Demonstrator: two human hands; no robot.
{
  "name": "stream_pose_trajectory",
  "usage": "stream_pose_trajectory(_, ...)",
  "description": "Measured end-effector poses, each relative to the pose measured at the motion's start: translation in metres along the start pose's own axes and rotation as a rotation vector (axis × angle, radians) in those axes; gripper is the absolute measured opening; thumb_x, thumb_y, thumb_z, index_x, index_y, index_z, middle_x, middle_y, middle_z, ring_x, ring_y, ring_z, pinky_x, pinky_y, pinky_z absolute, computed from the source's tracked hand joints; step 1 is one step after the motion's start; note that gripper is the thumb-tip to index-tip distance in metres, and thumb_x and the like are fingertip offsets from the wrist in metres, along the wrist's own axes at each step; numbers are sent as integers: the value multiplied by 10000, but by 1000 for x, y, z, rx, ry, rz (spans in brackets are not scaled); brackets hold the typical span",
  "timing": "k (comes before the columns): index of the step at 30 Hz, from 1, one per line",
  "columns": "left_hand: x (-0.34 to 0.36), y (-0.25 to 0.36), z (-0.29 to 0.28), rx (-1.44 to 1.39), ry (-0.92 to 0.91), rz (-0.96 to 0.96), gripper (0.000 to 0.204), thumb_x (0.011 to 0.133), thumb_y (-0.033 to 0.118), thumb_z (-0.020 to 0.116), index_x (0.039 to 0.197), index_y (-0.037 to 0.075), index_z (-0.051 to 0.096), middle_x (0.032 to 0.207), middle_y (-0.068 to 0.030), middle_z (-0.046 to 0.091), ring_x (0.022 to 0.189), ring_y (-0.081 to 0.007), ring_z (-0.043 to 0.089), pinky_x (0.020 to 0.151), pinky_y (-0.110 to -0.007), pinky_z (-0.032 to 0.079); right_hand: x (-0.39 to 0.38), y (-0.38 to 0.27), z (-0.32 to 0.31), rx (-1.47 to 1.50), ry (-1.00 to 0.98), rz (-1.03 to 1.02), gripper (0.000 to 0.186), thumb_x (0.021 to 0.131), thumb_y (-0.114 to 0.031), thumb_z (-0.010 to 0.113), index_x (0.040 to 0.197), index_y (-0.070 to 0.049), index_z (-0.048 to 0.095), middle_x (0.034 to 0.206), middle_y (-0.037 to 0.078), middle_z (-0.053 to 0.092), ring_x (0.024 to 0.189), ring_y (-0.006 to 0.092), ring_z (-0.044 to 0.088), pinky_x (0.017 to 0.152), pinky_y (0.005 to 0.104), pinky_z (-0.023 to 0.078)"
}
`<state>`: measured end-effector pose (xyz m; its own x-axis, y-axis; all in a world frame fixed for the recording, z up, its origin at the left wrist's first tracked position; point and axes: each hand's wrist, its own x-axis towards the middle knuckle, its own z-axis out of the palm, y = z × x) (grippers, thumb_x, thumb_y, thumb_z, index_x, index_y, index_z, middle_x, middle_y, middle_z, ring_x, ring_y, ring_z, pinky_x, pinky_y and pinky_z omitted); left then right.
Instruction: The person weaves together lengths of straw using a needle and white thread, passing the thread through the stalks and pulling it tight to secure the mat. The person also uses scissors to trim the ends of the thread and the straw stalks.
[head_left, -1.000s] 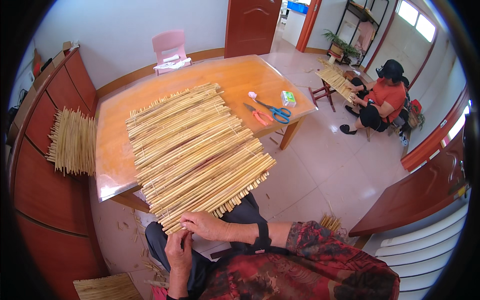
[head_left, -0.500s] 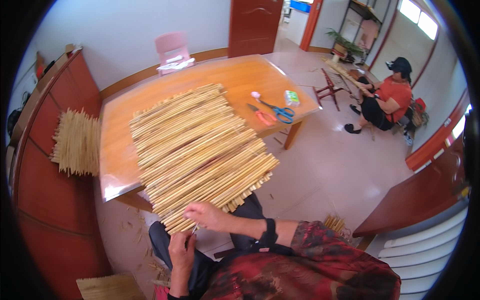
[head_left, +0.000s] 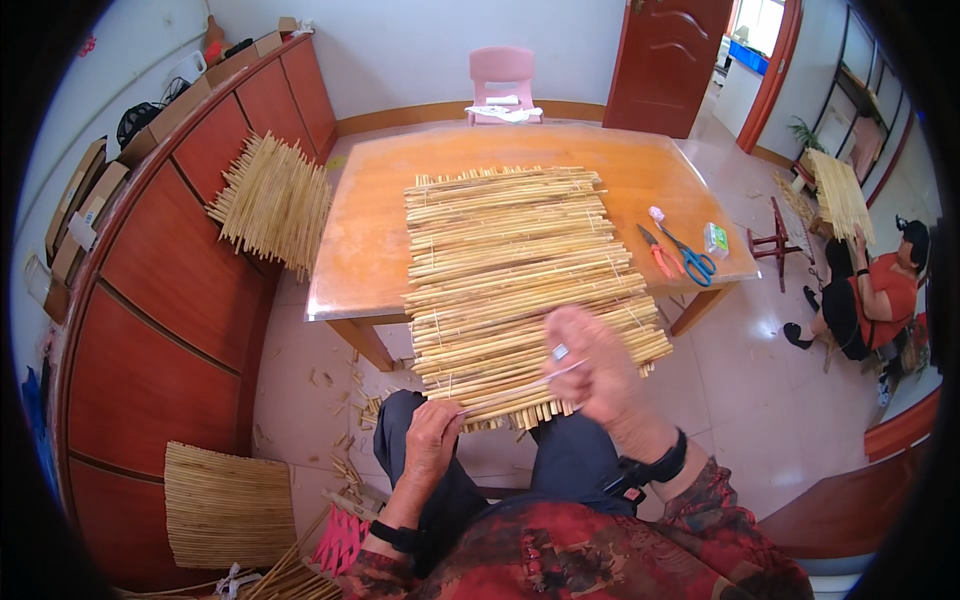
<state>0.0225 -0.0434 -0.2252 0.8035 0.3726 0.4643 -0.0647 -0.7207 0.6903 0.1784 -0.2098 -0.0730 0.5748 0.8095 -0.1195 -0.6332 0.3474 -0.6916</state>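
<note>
A reed mat [head_left: 520, 270] of pale yellow sticks, bound with light cords, stretches from the orange wooden table [head_left: 360, 200] to my lap. My left hand [head_left: 432, 440] pinches a thin pale cord at the mat's near-left corner. My right hand [head_left: 590, 370], blurred by motion, is raised over the near-right part of the mat, closed on the same cord, with a small silvery item at its fingers. Right of the mat lie blue-handled scissors [head_left: 700, 268], orange-handled pliers [head_left: 664, 258], a pinkish little bundle [head_left: 656, 214] and a green-and-white box [head_left: 716, 240].
Red cabinets [head_left: 160, 290] line the left, with stick bundles [head_left: 270, 195] against them and another mat [head_left: 225, 505] below. A pink chair [head_left: 500, 65] stands behind the table. A seated co-worker [head_left: 885, 295] holds a mat [head_left: 842, 195] at the right; reed scraps litter the floor.
My view has turned, shifting the scene rightward. My right hand has moved up and away from my left, stretching the cord. The co-worker's mat is raised off its wooden stand.
</note>
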Motion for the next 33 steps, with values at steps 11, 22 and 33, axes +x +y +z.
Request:
stream_pose_trajectory(11,-5,-13,-6,27,85,-30,140,736,20,617,872,53,605,901,-97,609,911,-267,569,821,-349,424,22,51,-80,-1098,131,-153,169,868,-159,523,870,3,569,652,22,528,525,73,456,481,208,371)
stream_pose_trajectory(22,46,-61,-36,-637,109,-728,259,858,226,542,947,-13,591,864,-69,620,802,-128,574,698,-260,457,43,93,-116,-1414,157,-361,127,841,-121,538,870,-3,575,716,102,588,621,217,573,593,307,454)
stream_pose_trajectory(33,90,-94,-5,-271,-59,-612,170,816,135,556,782,-20,618,616,-53,588,537,-107,561,462,-244,438,41,100,-119,-1392,238,-439,78,831,-61,559,892,-19,584,676,84,570,599,135,560,550,250,437)
